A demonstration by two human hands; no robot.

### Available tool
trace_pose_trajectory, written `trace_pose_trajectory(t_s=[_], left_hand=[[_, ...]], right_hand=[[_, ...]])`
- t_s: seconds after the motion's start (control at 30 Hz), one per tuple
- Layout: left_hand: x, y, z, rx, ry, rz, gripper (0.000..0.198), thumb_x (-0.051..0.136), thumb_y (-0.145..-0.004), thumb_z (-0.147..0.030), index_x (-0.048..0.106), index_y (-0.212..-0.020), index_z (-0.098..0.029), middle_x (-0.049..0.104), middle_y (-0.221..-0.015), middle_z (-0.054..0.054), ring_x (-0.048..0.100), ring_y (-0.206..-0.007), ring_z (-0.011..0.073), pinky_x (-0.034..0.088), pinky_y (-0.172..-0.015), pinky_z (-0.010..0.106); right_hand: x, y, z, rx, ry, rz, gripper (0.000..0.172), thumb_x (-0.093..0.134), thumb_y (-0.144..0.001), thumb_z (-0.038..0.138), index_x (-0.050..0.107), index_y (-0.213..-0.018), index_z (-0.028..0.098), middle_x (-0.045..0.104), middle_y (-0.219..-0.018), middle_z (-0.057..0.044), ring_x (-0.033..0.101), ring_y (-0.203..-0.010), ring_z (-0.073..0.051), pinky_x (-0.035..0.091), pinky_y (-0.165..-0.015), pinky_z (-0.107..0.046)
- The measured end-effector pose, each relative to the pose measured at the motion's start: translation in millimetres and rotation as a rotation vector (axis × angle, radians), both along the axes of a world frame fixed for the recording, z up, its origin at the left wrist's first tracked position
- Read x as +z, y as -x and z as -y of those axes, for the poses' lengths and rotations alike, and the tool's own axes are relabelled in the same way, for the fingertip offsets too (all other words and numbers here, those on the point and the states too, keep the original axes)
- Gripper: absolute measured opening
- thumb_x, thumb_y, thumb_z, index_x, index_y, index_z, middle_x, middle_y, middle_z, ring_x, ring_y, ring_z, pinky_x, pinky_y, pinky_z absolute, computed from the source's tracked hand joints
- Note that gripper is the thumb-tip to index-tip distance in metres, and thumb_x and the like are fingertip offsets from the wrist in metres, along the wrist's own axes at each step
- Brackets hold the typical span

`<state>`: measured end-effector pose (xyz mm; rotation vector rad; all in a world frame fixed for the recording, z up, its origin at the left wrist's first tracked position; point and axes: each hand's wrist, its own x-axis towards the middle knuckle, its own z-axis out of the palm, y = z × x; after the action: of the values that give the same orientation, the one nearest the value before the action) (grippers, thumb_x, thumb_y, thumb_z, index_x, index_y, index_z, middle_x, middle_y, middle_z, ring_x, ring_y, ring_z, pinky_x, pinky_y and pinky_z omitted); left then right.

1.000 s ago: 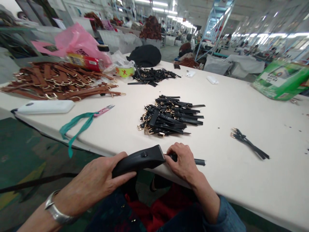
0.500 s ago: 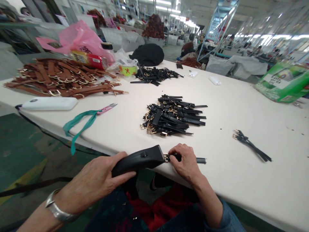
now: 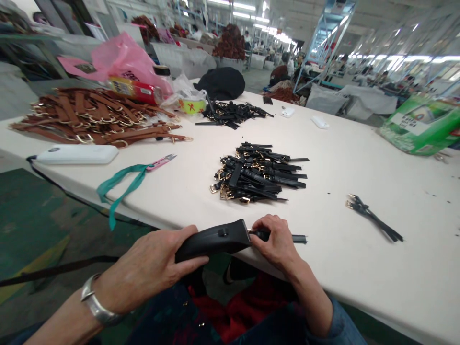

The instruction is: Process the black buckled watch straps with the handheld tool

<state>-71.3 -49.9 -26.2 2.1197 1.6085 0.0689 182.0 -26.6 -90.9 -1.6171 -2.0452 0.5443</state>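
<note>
My left hand (image 3: 161,254) is wrapped round a black hair clipper (image 3: 215,241), whose wide end points right. That end is at the left end of a short black buckle strap (image 3: 299,238) near the table's front edge. My right hand (image 3: 275,239) pinches the strap between thumb and fingers, covering its middle. The strap's tail sticks out to the right; its buckle is mostly hidden by the clipper and my fingers. Just beyond lies a pile of black buckle straps (image 3: 257,175) with gold buckles. To the right, a few black straps (image 3: 373,218) lie apart.
On the white table (image 3: 352,158) are pink thread snips (image 3: 160,163) with a teal ribbon, a white oblong case (image 3: 77,154), brown straps (image 3: 97,115) with gold rings, another black strap pile (image 3: 237,112), a pink bag (image 3: 124,57) and a green pack (image 3: 422,124). A cord hangs along the front left edge.
My left hand has moved the clipper slightly right, over the strap's buckle end and closer to my right fingers. My right hand stays nearly still, holding the strap.
</note>
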Motion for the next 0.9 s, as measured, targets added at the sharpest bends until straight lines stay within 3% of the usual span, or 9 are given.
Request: trace_pose_trajectory(t_s=[0.1, 0.3, 0.9], left_hand=[[1.6, -8, -6, -0.093, -0.016, -0.062, 0.037, 0.046, -0.075, -0.057, 0.057, -0.086, -0.024, 0.062, -0.069, 0.001, 0.057, -0.063, 0.0177, 0.037, -0.056, 0.026], [10.4, -23, -22, -0.209, -0.016, -0.160, 0.032, 0.045, -0.076, -0.053, 0.055, -0.086, -0.024, 0.062, -0.070, 0.003, 0.058, -0.064, 0.0195, 0.037, -0.056, 0.027], [23.3, -32, -26, -0.286, -0.073, -0.255, 0.031, 0.045, -0.077, -0.050, 0.055, -0.089, -0.023, 0.063, -0.074, 0.005, 0.060, -0.069, 0.0226, 0.037, -0.058, 0.030]], right_hand=[[0.7, -11, 4, 0.094, -0.016, -0.081, 0.019, 0.063, -0.066, 0.018, 0.061, -0.084, 0.021, 0.058, -0.086, -0.002, 0.051, -0.085, -0.017, 0.036, -0.080, -0.031], [0.8, -19, 3, 0.178, -0.060, -0.163, 0.020, 0.060, -0.066, 0.014, 0.064, -0.084, 0.022, 0.056, -0.093, -0.004, 0.051, -0.092, -0.018, 0.041, -0.083, -0.032], [-6.7, -36, 9, 0.218, -0.064, -0.161, 0.022, 0.061, -0.073, 0.017, 0.065, -0.093, 0.024, 0.057, -0.094, -0.005, 0.052, -0.092, -0.019, 0.045, -0.080, -0.034]])
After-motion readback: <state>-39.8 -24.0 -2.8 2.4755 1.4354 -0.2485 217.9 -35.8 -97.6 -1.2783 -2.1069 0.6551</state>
